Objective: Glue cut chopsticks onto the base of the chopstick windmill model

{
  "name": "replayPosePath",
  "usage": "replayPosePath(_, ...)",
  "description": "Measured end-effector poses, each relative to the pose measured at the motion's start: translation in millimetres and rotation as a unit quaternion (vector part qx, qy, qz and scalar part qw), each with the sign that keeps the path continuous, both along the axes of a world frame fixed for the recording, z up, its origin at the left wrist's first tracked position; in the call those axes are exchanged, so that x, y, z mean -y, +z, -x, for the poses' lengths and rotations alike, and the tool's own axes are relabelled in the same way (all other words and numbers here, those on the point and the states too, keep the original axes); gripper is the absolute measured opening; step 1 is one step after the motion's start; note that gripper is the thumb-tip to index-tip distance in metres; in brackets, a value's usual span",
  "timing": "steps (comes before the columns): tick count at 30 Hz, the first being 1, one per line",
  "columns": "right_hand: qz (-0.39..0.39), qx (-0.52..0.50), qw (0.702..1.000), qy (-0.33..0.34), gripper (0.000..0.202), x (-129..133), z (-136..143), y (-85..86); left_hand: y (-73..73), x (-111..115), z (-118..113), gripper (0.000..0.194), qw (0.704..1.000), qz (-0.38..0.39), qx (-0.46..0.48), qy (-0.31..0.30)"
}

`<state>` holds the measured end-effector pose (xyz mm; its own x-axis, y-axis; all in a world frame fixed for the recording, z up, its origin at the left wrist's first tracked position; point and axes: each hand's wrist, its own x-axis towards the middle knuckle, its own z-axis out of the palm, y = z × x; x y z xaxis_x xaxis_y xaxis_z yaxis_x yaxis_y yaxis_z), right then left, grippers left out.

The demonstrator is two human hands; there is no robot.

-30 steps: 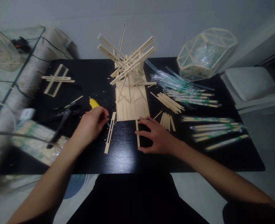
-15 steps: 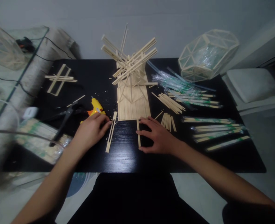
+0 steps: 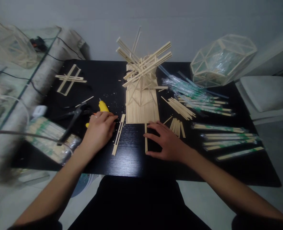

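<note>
My right hand [image 3: 166,139] has its fingertips and thumb along a short pair of joined wooden sticks [image 3: 146,140], steadying it upright in view against the front edge of a flat stick platform [image 3: 141,110]. On the left, my left hand [image 3: 100,129] hovers over or rests by a yellow glue gun [image 3: 103,106], partly covering it. Its fingers are loosely bent and apart, with nothing visible in them. Just right of that hand lies a narrow slotted strip of sticks [image 3: 118,135]. A crisscross stick structure [image 3: 146,68] stands on the platform's far part.
Cut sticks [image 3: 179,108] and wrapped chopstick packs [image 3: 230,137] lie at right. A faceted stick frame [image 3: 224,60] stands behind them. At left are black-handled pliers [image 3: 74,119], a crossed stick piece [image 3: 70,80] and a bagged bundle [image 3: 51,139]. A cable crosses the left side.
The view has shifted, so everything sits further right. My left hand has drawn away from the slotted strip toward the glue gun. My right hand stays on the short sticks.
</note>
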<state>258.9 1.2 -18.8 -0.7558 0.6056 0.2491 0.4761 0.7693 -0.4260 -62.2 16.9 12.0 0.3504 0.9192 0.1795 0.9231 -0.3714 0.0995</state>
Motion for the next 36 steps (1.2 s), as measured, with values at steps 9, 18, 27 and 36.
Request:
replayPosePath(9, -0.034, -0.005, 0.999, 0.011, 0.064, 0.4, -2.5, 6.0, -13.0, 19.0, -7.5, 0.039, 0.996, 0.012, 0.029, -0.085)
replayPosePath(18, -0.038, -0.040, 0.998, 0.016, 0.034, 8.3, 20.4, 25.4, -12.7, 47.3, 8.1, 0.043, 0.989, 0.013, 0.064, -0.136)
replayPosePath(27, -0.006, 0.059, 0.991, 0.122, 0.023, 23.2, 80.0, 33.0, -8.0, 64.0, 18.3, 0.038, 0.978, 0.031, 0.106, -0.178)
replayPosePath(36, -0.038, 0.137, 0.978, 0.153, 0.017, 28.5, 114.2, 26.5, -2.6, 78.0, 32.3, 0.036, 0.967, 0.015, 0.187, -0.170)
